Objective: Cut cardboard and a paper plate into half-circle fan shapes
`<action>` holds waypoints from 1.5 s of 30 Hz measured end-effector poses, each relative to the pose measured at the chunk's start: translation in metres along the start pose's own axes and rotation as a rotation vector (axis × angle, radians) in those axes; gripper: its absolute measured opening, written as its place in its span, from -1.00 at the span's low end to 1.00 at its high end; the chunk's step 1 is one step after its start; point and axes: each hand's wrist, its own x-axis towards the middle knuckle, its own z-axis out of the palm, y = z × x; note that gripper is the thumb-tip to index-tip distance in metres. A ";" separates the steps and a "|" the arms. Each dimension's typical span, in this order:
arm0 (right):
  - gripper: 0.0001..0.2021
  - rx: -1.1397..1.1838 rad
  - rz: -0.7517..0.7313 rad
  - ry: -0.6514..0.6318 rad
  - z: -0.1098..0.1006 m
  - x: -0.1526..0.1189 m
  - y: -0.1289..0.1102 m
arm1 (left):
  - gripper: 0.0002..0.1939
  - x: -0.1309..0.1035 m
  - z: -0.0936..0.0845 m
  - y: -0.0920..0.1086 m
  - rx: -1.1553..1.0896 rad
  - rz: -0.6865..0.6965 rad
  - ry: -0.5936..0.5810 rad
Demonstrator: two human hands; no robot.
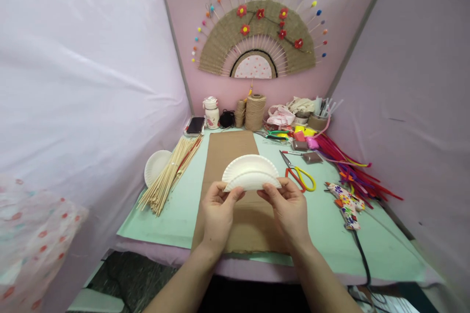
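Observation:
A white paper plate with a fluted rim (251, 162) is bent over on itself, its near half standing in front of the far half. My left hand (220, 205) pinches its left end between thumb and fingers. At the right end my right hand (288, 203) grips it the same way. Both hands hold the plate above a brown cardboard sheet (229, 151) that lies on the table. Scissors with red and yellow handles (303, 178) lie just beyond my right hand.
Left lie a bundle of wooden sticks (167, 181) and another paper plate (152, 164). A patterned glue gun (347, 203) and pipe cleaners (348, 166) are at right. Twine spools (255, 112) and a white bottle (211, 115) stand behind. A decorated fan (268, 24) hangs on the back wall.

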 end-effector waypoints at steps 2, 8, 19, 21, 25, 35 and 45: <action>-0.79 0.015 0.013 -0.011 -0.001 0.003 0.005 | -0.75 0.002 0.000 -0.004 0.010 -0.002 -0.013; -0.75 0.038 0.061 -0.061 -0.006 0.009 0.015 | -0.73 0.006 -0.004 -0.015 0.006 -0.006 -0.043; -0.81 -0.799 -0.489 -0.258 -0.031 0.022 -0.005 | -0.38 0.023 -0.014 -0.011 -0.170 -0.208 -0.138; -0.82 -0.791 -0.487 -0.290 -0.027 0.017 -0.006 | -0.19 0.019 -0.007 -0.003 -0.308 -0.336 -0.150; -0.86 -0.758 -0.412 -0.345 -0.018 0.005 -0.010 | -0.12 0.013 0.005 0.005 -0.397 -0.438 -0.114; -0.77 -0.669 0.040 -0.627 -0.017 0.010 -0.031 | -0.01 0.012 0.002 0.007 -0.283 -0.462 -0.270; -0.76 -0.485 0.250 -0.621 -0.027 0.011 -0.026 | 0.14 0.008 0.001 0.004 -0.256 -0.464 -0.357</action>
